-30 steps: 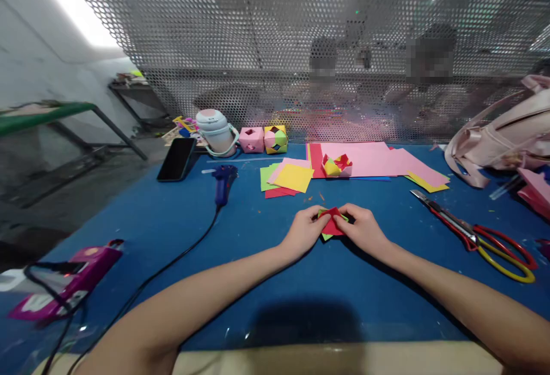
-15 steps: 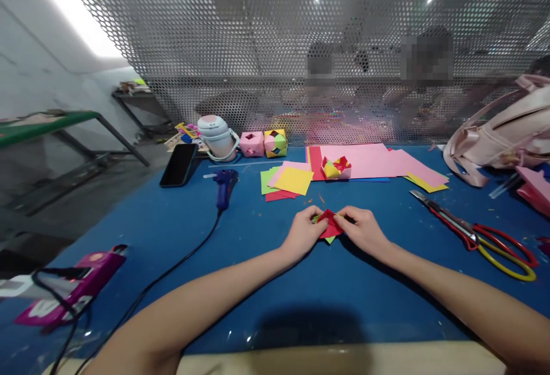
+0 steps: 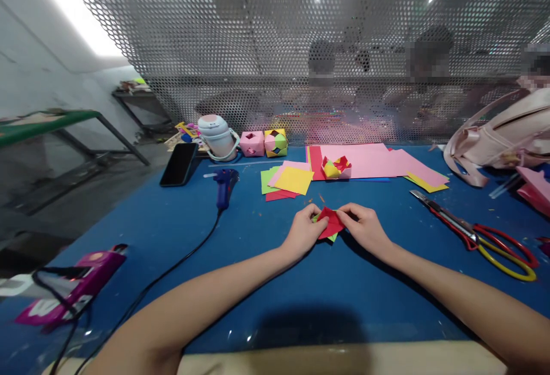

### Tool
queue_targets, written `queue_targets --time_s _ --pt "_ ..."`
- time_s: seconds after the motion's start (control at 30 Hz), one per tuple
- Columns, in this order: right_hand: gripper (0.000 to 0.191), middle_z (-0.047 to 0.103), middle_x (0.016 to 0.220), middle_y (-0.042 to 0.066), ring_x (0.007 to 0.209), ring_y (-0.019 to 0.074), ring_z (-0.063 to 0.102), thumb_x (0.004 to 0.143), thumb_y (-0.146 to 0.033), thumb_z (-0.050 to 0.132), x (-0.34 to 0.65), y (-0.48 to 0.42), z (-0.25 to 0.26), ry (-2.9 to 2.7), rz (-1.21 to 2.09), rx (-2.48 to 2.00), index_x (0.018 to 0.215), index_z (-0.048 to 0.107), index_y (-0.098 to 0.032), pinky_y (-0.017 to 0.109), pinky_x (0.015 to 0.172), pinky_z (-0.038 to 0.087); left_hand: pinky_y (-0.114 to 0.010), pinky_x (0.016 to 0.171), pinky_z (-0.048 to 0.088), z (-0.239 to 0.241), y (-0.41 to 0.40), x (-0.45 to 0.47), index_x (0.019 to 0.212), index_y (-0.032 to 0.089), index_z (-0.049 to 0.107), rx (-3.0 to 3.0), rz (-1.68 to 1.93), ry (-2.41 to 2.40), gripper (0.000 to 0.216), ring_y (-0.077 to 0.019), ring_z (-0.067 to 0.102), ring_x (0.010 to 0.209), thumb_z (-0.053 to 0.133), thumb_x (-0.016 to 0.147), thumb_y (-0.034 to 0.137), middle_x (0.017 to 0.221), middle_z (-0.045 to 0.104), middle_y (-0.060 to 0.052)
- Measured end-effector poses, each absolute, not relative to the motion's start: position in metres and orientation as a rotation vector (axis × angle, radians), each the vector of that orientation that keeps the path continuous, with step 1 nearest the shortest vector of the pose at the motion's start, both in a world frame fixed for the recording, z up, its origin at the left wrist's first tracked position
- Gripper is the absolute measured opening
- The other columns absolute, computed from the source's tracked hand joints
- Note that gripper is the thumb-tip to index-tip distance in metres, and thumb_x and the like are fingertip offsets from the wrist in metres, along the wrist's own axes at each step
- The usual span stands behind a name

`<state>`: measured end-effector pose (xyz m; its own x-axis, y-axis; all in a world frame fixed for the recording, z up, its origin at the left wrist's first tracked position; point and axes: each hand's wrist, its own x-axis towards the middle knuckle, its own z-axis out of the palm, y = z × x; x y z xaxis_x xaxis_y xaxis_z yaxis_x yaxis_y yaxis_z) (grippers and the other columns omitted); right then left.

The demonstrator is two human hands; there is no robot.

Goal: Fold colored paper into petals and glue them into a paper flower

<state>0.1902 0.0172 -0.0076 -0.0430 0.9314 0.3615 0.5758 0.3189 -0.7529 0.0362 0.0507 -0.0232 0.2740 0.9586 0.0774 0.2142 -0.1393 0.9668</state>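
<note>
Between my two hands is a folded piece of red and green paper point(image 3: 330, 224), its red side facing up and green edges showing below and at the left. My left hand point(image 3: 304, 229) pinches its left side, thumb on top. At the right corner, my right hand point(image 3: 363, 226) grips it between thumb and fingers. A little beyond sits a small folded paper cup in yellow, red and pink point(image 3: 336, 168). Square paper sheets point(image 3: 294, 181) in yellow, pink, green and red lie to its left.
Right of my hands lie a utility knife point(image 3: 447, 220) and scissors point(image 3: 507, 249). On the left are a blue glue gun point(image 3: 223, 188) with its cord, a phone point(image 3: 179, 164) and a purple power strip point(image 3: 81, 286). A lidded cup point(image 3: 218, 137), paper cubes point(image 3: 252, 144) and a bag point(image 3: 507, 128) stand behind.
The folded paper has turned slightly, and more of its red face shows. My right thumb has shifted outward toward the paper's right corner. My left hand has hardly moved.
</note>
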Motion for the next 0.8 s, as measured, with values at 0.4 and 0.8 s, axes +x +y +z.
queue_targets --time_s 0.4,0.8 --pt "0.02 0.055 0.064 -0.001 0.056 0.011 0.047 0.082 -0.034 0.049 0.187 0.017 -0.018 -1.707 0.604 -1.422 0.078 0.057 -0.016 0.022 0.052 0.037 -0.021 0.06 0.041 -0.027 0.053 0.038 0.075 0.016 0.051 1.454 1.068 1.019 0.009 -0.0105 0.052 0.064 0.055 0.068 0.02 0.07 0.057 0.003" --pt "0.014 0.058 0.066 0.001 0.058 0.0118 0.049 0.081 -0.028 0.049 0.185 0.015 -0.02 -1.713 0.523 -1.387 0.075 0.057 -0.017 0.023 0.054 0.039 -0.023 0.062 0.042 -0.025 0.052 0.039 0.07 0.014 0.056 1.403 1.059 0.966 0.006 -0.0119 0.053 0.064 0.057 0.067 0.019 0.067 0.059 0.001"
